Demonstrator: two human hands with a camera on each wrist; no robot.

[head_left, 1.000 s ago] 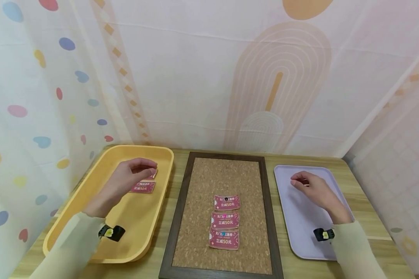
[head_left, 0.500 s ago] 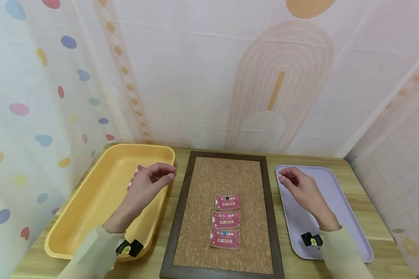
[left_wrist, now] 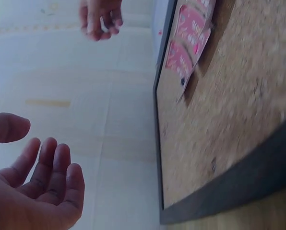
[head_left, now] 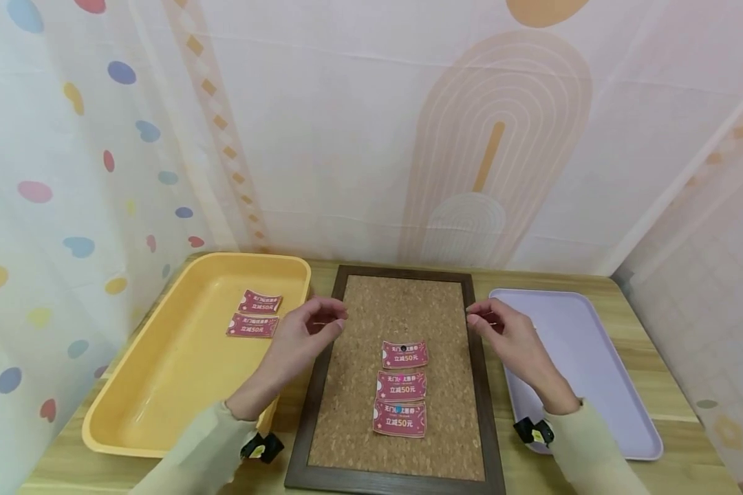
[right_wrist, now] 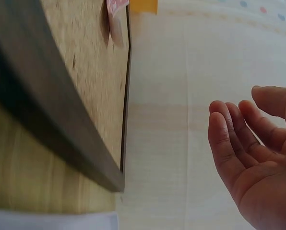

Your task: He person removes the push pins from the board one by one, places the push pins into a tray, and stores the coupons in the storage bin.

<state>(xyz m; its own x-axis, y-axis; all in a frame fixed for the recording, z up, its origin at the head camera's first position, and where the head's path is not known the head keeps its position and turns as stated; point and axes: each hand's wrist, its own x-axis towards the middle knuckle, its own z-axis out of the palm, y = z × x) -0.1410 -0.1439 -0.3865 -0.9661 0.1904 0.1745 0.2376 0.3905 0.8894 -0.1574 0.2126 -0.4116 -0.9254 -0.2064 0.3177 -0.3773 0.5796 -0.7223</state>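
Observation:
Over the left side of a dark-framed cork board point(head_left: 430, 309) hovers my left hand point(head_left: 303, 337), its fingers loosely bent with a gap to the thumb. My right hand point(head_left: 514, 337) hangs over the board's right edge in a like pose. The wrist views show nothing in the left palm point(left_wrist: 42, 191) or the right palm point(right_wrist: 263, 167). A column of pink coupons runs down the board: the top coupon point(head_left: 404, 356) bears a black pushpin point(head_left: 403, 348), the middle coupon point(head_left: 401, 389) a pink one, the bottom coupon point(head_left: 399, 421) a blue one point(head_left: 398, 409).
To the left stands a yellow tray point(head_left: 173, 357) with two more coupons, an upper coupon point(head_left: 260, 302) and a lower coupon point(head_left: 252, 326). A lilac tray point(head_left: 607, 385) lies on the right of the wooden table point(head_left: 631, 316). A patterned curtain point(head_left: 347, 137) hangs behind.
Both hands have moved inward: the left from over the yellow tray to the board's left side, the right from over the lilac tray to its right edge. The pinned coupons stay put.

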